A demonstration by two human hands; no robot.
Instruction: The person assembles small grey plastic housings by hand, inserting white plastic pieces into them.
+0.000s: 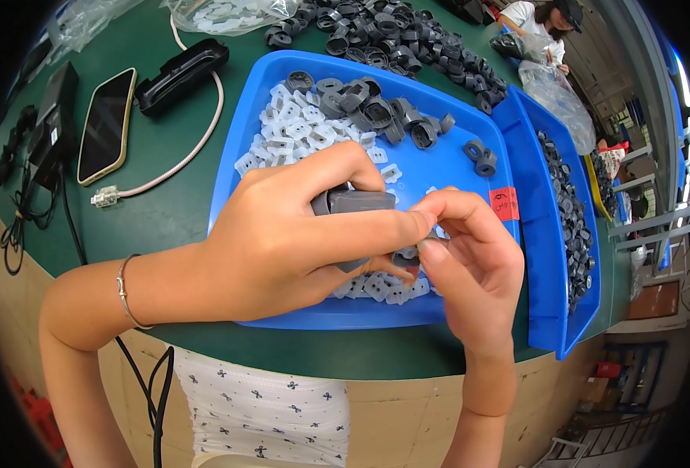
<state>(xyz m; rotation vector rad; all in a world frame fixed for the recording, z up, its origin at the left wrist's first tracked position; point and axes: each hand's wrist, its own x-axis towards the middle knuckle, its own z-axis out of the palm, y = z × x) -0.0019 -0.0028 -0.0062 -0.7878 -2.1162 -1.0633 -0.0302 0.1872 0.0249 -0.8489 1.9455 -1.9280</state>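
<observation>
Head view: small red label on right rim of blue tray; clear bags at table's far edge. Left hand fingers clamped on grey plastic block, over tray centre; right hand fingertips pinched together beside it, contents hidden

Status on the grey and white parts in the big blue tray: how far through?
Done: hard to tell; the narrow blue side tray holds many dark small parts, possibly finished. In hand: the left hand grips a grey plastic housing while the right hand pinches something small at it. Left: piles of white plastic clips and grey ring-shaped pieces remain in the large blue tray.
</observation>
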